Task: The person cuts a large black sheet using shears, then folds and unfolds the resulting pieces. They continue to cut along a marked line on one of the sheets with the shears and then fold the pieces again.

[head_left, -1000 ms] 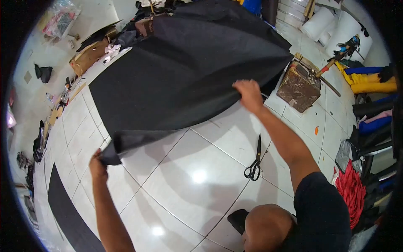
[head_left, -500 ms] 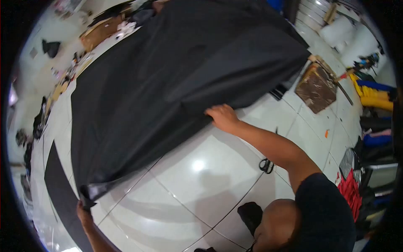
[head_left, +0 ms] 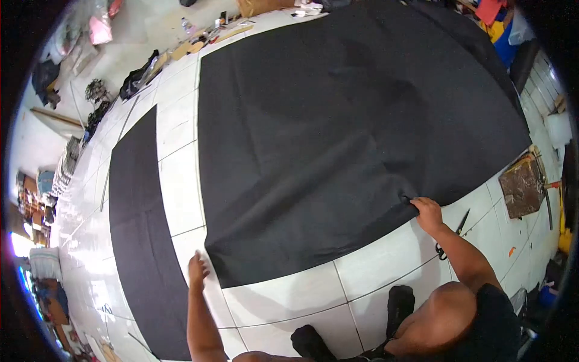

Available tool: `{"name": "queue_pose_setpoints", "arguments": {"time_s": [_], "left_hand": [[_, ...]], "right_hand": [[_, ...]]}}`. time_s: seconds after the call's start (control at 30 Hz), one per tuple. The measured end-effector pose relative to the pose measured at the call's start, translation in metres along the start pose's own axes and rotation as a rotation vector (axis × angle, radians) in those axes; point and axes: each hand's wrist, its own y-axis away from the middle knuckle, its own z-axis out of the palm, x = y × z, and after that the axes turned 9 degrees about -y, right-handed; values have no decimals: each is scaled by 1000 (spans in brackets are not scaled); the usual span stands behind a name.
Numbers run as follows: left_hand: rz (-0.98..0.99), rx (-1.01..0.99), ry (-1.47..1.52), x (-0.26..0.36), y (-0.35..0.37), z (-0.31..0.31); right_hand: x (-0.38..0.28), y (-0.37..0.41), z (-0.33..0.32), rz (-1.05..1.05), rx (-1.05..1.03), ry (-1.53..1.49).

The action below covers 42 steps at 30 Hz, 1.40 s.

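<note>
A large sheet of black material (head_left: 313, 139), like fabric or synthetic leather, lies spread over the white tiles, slightly rippled near me. My right hand (head_left: 428, 215) pinches a fold of it a little in from its near edge. Just off the sheet's near left corner is my left hand (head_left: 198, 268), fingers partly curled and apart, with nothing seen in it. To the left of that hand lies a long black strip (head_left: 142, 229) of similar material, flat on the floor. Beneath my right forearm are black-handled scissors (head_left: 442, 251), partly hidden by the arm.
White floor tiles (head_left: 289, 311) surround the sheet. A brown block-like object (head_left: 522, 188) stands at the right beside the sheet. Along the far left wall are a bottle (head_left: 186, 25), a black bag (head_left: 137, 75) and scraps. A thin rod (head_left: 119, 148) lies beyond the strip.
The near left corner, folded in my left hand before, now lies flat and released. The sheet is spread flatter. My right hand still grips near its front edge. The view has shifted left.
</note>
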Motion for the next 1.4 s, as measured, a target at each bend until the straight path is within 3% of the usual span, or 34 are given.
{"name": "queue_pose_setpoints", "arguments": {"time_s": [0.07, 0.13, 0.23, 0.33, 0.4, 0.47, 0.5, 0.53, 0.57, 0.6, 0.77, 0.8, 0.87, 0.9, 1.13, 1.2, 1.27, 1.33, 1.4], "left_hand": [[187, 60, -456, 10, -29, 37], [274, 425, -755, 46, 19, 78], [206, 363, -549, 50, 11, 80], [322, 242, -727, 54, 5, 72], [469, 233, -530, 23, -30, 59], [560, 226, -400, 2, -58, 25], [454, 158, -331, 25, -20, 2], [694, 391, -643, -28, -69, -27], [455, 355, -431, -39, -64, -43], [372, 365, -514, -53, -67, -64], [608, 539, -222, -111, -80, -70], [611, 465, -293, -114, -76, -78], [596, 333, -423, -104, -73, -88], [563, 324, -418, -88, -59, -84], [429, 349, -312, -37, -6, -24], [529, 379, -332, -50, -19, -22], [484, 428, -394, -33, 5, -18], [365, 359, -350, -51, -6, -21], [398, 339, -386, -54, 0, -22]], "right_hand": [[1, -3, -5, 25, 39, -48], [-5, -10, -11, 24, 100, -39], [-6, -12, -11, 23, 107, -73], [-6, -22, -3, 39, 109, -121], [-16, -26, 8, -39, 233, -170], [-40, -31, 13, 22, 171, -164], [-53, -32, 18, -121, 247, -149], [-77, -30, 22, -147, 187, -78], [-97, -24, 34, -130, 126, -18], [-118, -17, 40, -155, 84, -34], [-119, 10, 39, 1, -109, -116], [-100, 17, 43, 41, -101, -98], [-84, 29, 28, 39, -41, -90], [-78, 33, 19, 70, -107, -56], [-15, 38, 6, 55, 116, -48], [-2, 37, 13, 147, 50, -4], [5, 41, 7, 139, -62, 90], [-9, 48, -10, 289, -168, 102], [17, 57, -3, 313, -220, 104]]}}
